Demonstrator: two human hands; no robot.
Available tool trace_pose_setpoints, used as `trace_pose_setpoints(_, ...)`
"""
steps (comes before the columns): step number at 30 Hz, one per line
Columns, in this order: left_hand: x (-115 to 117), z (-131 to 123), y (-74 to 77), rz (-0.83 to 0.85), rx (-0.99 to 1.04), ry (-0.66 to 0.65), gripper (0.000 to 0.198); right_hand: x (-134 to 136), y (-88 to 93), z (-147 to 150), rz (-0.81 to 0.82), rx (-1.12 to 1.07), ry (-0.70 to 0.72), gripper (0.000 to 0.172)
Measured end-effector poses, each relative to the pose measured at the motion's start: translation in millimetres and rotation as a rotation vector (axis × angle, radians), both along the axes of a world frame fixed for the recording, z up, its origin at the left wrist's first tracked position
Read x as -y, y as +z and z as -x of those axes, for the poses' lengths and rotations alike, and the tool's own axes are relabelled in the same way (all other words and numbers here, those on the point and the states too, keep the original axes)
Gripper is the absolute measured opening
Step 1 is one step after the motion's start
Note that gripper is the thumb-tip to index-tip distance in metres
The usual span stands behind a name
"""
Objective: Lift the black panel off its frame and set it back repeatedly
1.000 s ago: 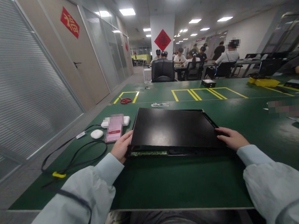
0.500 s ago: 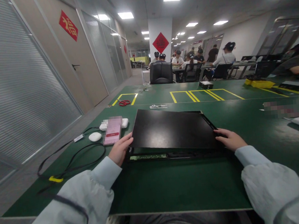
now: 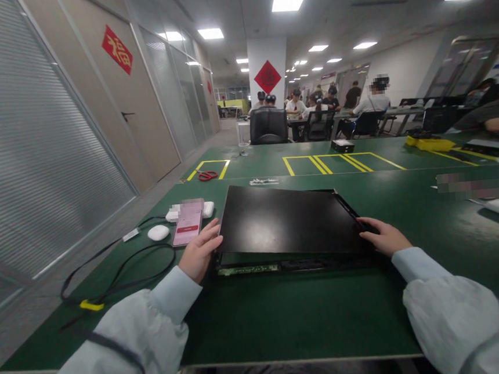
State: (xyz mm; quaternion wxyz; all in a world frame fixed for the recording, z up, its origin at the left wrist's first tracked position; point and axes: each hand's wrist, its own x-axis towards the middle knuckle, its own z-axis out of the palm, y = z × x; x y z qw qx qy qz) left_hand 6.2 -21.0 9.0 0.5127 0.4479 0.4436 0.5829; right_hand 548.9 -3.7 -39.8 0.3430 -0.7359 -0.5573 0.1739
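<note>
A flat, glossy black screen panel (image 3: 285,221) lies slightly askew over a black frame (image 3: 347,203) in front of me. A strip of green circuit board (image 3: 248,270) shows along the near side, in the gap below the panel. My left hand (image 3: 200,250) is closed on the panel's left edge, fingers along the rim and thumb hidden. At the opposite edge my right hand (image 3: 383,235) pinches the panel's right side, near the frame's side rail. Whether the right fingers also touch the frame I cannot tell.
Left of the panel on the green table (image 3: 305,322) are a phone (image 3: 188,224), a white round case (image 3: 158,233) and a black strap (image 3: 121,268). Red-handled scissors (image 3: 207,176), a small black box (image 3: 342,145) and a yellow object (image 3: 429,142) sit farther back. Several people work beyond.
The view has tilted up slightly, so the scene sits a little lower. Both hands keep their hold on the panel, which has barely moved relative to the frame.
</note>
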Motion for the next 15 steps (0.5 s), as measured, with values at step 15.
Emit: trace_pose_setpoints(15,4.8,-1.7,2.2,-0.055,0.073,-0.026,0.052,-0.5,-0.2,5.1,-0.062,-0.073,-0.098,0.052)
